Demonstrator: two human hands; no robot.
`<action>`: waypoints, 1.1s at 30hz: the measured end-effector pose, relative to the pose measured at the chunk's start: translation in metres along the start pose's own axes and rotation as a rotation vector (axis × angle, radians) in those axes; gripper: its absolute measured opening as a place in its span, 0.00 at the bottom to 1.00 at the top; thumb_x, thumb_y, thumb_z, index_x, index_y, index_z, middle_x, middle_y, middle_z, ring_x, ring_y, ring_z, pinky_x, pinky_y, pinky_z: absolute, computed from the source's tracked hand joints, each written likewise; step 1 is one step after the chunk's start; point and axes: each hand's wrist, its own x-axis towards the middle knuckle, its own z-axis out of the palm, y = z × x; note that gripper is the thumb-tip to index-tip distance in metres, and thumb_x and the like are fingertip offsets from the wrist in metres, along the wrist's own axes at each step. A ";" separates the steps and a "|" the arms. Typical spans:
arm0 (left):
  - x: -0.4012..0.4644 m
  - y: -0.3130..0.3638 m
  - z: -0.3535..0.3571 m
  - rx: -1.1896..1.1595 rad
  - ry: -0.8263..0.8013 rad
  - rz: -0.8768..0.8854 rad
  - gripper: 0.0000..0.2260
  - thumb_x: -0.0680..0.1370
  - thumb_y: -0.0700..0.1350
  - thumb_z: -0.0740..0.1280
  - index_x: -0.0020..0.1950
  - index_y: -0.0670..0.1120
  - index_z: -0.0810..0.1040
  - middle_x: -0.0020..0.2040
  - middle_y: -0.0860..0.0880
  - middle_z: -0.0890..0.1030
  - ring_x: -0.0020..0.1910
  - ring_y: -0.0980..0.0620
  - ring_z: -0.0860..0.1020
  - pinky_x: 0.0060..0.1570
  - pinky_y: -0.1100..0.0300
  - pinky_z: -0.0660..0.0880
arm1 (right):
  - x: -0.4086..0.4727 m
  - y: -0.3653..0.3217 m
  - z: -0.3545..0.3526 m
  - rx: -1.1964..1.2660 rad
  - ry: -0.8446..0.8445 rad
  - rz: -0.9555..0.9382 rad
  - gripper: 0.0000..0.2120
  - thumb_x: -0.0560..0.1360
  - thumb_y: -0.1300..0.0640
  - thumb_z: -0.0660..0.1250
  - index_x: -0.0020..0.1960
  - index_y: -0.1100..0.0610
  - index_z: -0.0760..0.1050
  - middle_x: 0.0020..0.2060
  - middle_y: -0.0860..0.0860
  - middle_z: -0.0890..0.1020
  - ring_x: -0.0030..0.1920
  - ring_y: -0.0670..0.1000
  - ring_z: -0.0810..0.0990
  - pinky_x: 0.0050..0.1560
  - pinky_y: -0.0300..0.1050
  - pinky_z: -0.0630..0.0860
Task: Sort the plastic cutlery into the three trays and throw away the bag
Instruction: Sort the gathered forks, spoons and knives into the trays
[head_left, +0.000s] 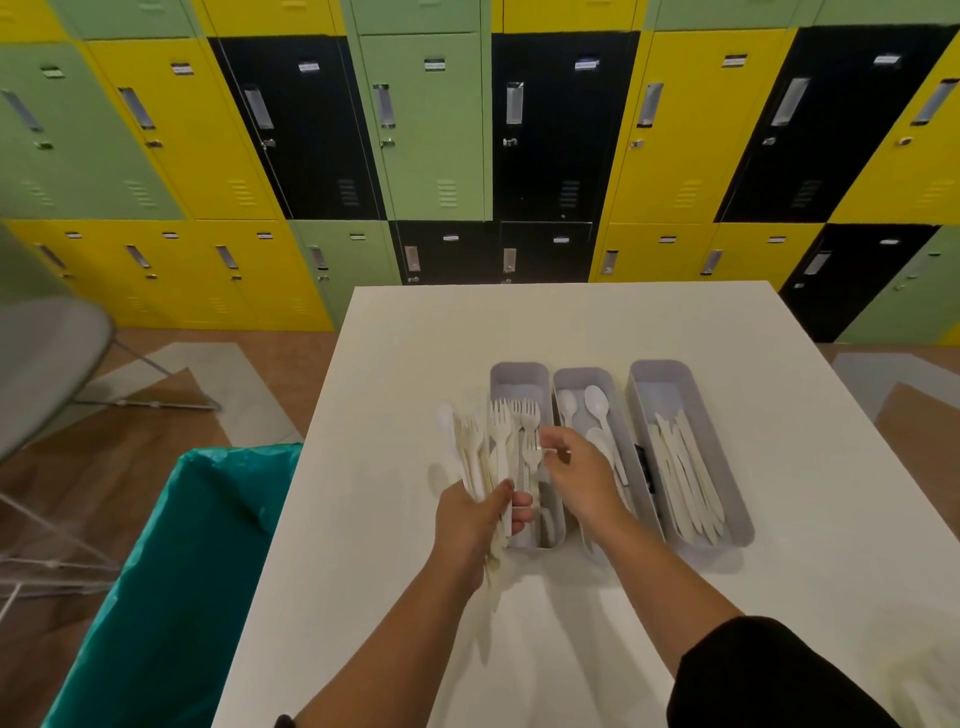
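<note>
Honestly it looked well over halfway: knives (685, 478) sat in the right tray (727, 441), spoons (597, 405) in the middle tray (569, 376), some forks in the left tray (519, 374). The left hand (475, 525) gripped a fan of forks (493, 452) while the right hand (576, 467) pinched one fork just above the left tray. Couldn't spot the bag anywhere; the green-lined bin (171, 571) waited beside the tabletop (415, 364).

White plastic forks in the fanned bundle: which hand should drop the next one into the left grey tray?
Right. The right hand already pinches a white plastic fork over the left grey tray; the left hand grips the bundle.
</note>
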 end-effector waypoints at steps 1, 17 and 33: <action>0.000 0.000 0.000 0.005 -0.004 -0.002 0.10 0.79 0.39 0.64 0.55 0.34 0.78 0.38 0.40 0.83 0.30 0.52 0.82 0.31 0.64 0.78 | -0.001 0.003 -0.001 -0.084 0.032 -0.030 0.18 0.79 0.63 0.58 0.67 0.55 0.69 0.63 0.52 0.75 0.58 0.49 0.74 0.51 0.32 0.70; 0.001 0.002 -0.004 0.008 -0.014 -0.009 0.11 0.78 0.40 0.65 0.55 0.33 0.78 0.38 0.41 0.84 0.31 0.52 0.83 0.31 0.64 0.78 | 0.001 0.034 0.011 -0.073 -0.053 0.039 0.24 0.82 0.62 0.50 0.76 0.54 0.52 0.75 0.57 0.59 0.75 0.58 0.58 0.74 0.52 0.56; 0.000 0.003 -0.003 0.004 -0.051 -0.009 0.09 0.78 0.39 0.65 0.53 0.33 0.79 0.37 0.40 0.83 0.31 0.49 0.82 0.35 0.60 0.80 | -0.017 -0.007 0.012 0.085 0.028 -0.082 0.15 0.80 0.56 0.58 0.66 0.55 0.70 0.56 0.48 0.76 0.56 0.46 0.75 0.55 0.33 0.71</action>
